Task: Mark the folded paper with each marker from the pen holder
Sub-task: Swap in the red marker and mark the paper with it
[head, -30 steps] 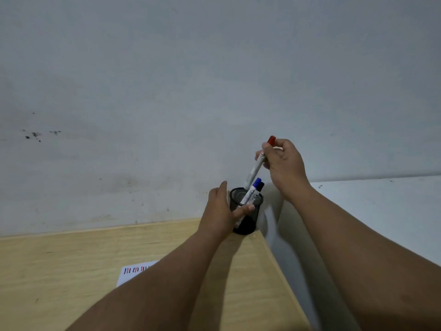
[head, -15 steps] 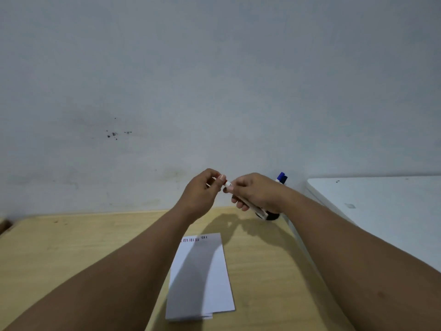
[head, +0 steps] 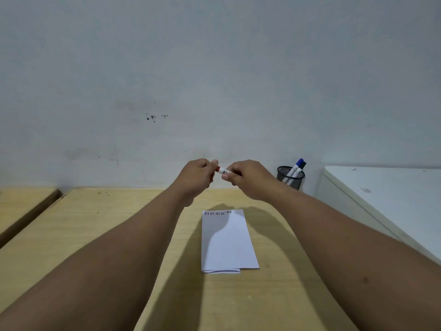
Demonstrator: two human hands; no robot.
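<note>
Fingers of the right hand are pinching the red marker by its white barrel, while the left hand is gripping its red cap end. Folded paper is lying at six o'clock below them on the wooden table. At three o'clock, the mesh pen holder is standing with two markers.

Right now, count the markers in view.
3: one red marker held between both hands, and a blue marker and dark marker in the holder. Others may be hidden inside.
</note>
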